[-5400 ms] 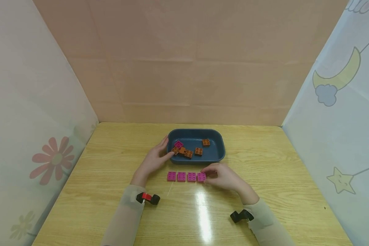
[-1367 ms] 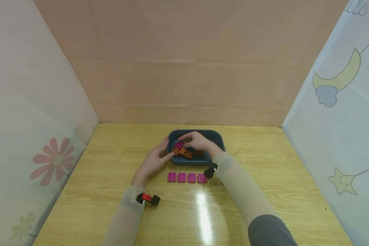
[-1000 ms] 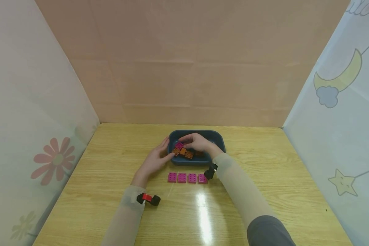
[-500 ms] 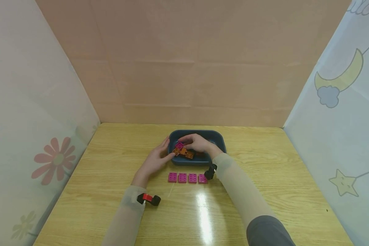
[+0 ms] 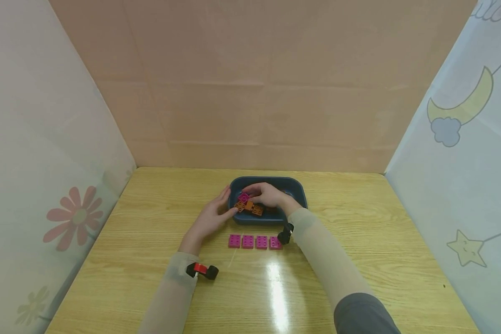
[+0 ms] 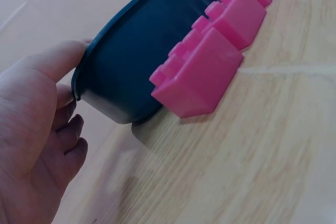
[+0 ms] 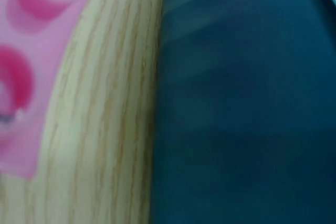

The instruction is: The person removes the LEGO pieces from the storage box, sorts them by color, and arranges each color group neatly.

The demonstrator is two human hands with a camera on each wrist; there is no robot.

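A dark blue tray [image 5: 295, 217] holds a pink toy brick [image 5: 244, 198] and several orange bricks [image 5: 257, 210] at its left side. My left hand [image 5: 210, 215] grips the tray's left end, thumb over the rim; the left wrist view shows the fingers curled beneath it. Reaching into the tray, my right hand [image 5: 269, 195] has its index finger and thumb at the edges of that pink brick, pinching it where it lies. The right wrist view shows only the tray's outer wall [image 7: 236, 103] and part of a pink brick, not the hand.
In front of the tray lies a straight row of several pink bricks [image 5: 247, 241], studs up, close together on the wooden table [image 5: 158, 208]. My right wrist camera [image 5: 285, 233] hangs right over the row's right end. Paper walls stand behind and at both sides.
Since the oldest frame, my right hand has left the right end of the brick row and moved up into the tray. Over the last second both hands have stayed nearly still.
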